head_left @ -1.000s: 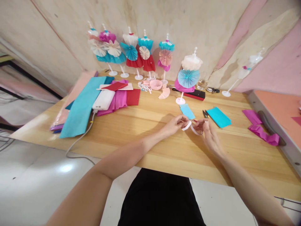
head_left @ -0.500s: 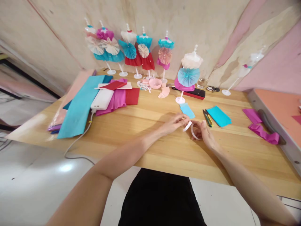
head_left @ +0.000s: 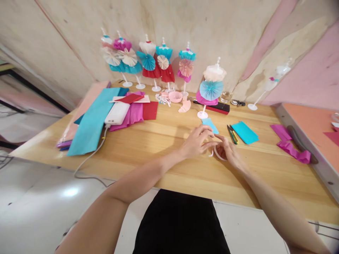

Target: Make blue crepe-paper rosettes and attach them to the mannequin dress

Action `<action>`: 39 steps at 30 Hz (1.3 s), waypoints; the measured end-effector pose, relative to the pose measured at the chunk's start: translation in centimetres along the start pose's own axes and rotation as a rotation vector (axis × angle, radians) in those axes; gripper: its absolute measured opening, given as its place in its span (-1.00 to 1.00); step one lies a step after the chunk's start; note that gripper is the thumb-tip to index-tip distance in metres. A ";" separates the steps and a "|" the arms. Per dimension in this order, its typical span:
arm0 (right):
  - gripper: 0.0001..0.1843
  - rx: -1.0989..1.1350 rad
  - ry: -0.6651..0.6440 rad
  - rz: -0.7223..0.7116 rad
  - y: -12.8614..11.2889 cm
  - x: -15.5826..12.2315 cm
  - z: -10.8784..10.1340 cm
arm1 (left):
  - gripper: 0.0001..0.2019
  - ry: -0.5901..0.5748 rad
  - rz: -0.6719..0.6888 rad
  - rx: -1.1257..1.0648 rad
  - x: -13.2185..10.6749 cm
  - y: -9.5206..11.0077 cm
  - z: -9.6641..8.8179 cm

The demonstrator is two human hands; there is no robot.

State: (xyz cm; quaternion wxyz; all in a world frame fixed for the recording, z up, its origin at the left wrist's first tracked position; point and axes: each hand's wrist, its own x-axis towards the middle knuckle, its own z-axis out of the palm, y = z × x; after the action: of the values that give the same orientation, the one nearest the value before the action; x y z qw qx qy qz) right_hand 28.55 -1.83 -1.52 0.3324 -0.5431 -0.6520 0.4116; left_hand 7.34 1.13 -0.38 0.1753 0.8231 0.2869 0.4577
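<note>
My left hand [head_left: 197,141] and my right hand [head_left: 230,151] meet over the wooden table [head_left: 164,141], both pinching a thin white strip [head_left: 216,154] that curls into a loop between them. The loop hangs just below my fingertips, close to the tabletop. A small blue paper piece [head_left: 210,125] lies right behind my left hand. A small cutter with a yellow-green handle [head_left: 232,134] rests just beyond my right hand, next to a folded teal paper [head_left: 244,132].
Several small mannequins in paper dresses [head_left: 148,61] stand along the wall, one [head_left: 211,86] nearer to me. Crepe paper sheets [head_left: 92,120] and a white power bank [head_left: 116,113] lie at left. Magenta paper [head_left: 292,148] and a black-red box [head_left: 218,107] sit at right.
Both hands have dropped slightly toward the table and drawn closer together; the white strip is now a tighter loop below the fingers. The view shifted a little.
</note>
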 end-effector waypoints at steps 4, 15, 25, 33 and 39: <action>-0.33 -0.353 0.068 -0.096 -0.4 0.0 -0.1 | -0.69 -0.059 -0.164 -0.177 0.1 1.3 0.8; -0.40 -0.777 0.208 -0.210 -1.2 -0.4 0.0 | -0.67 -0.038 -0.213 -0.210 -0.2 2.1 0.8; -0.43 -0.754 0.176 -0.199 -1.2 -0.4 -0.5 | -0.78 -0.077 -0.177 -0.271 0.0 1.4 0.6; -0.41 -0.751 0.158 -0.183 -1.4 -0.4 -0.6 | -0.81 -0.081 -0.159 -0.270 0.0 1.3 0.6; -0.42 -0.679 0.144 -0.178 -1.0 -0.4 -0.7 | -0.81 -0.075 -0.147 -0.296 0.0 1.7 0.3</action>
State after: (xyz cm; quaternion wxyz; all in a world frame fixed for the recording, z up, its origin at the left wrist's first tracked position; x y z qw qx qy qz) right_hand 28.81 -2.15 -0.35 0.2126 -0.5912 -0.7713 0.1016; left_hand 8.18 -0.20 0.40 0.3380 0.7815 0.2691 0.4500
